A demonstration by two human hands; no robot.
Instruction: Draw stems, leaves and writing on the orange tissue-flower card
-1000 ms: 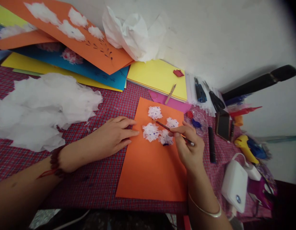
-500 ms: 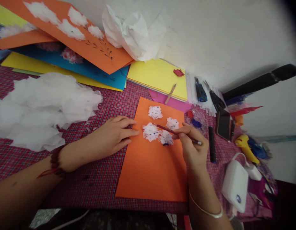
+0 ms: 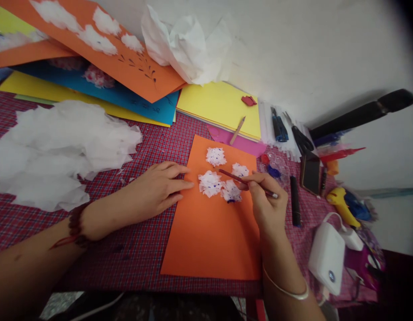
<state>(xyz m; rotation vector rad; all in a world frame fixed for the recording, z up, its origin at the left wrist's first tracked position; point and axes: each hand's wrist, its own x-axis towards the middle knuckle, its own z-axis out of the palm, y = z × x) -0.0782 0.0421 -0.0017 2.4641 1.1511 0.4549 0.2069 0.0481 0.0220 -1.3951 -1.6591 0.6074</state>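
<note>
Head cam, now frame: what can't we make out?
Head view: tip of the brush, too small to tell whether it touches the tissue flowers; right hand grips it.
Head view: blue sheet, mostly covered by the decorated orange card.
Head view: clutter around the yellow tool, blurred near the right edge.
Head view: left hand underside, hidden by the hand itself.

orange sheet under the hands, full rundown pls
The orange sheet is a rectangle of matte, card-like paper, lying flat and slightly skewed on the checked cloth. Four white tissue tufts with blue specks sit near its far end. The left hand presses fingertips on its left edge; the right hand, holding a thin brush, rests on its right side. Its far edge overlaps a pink sheet.
</note>
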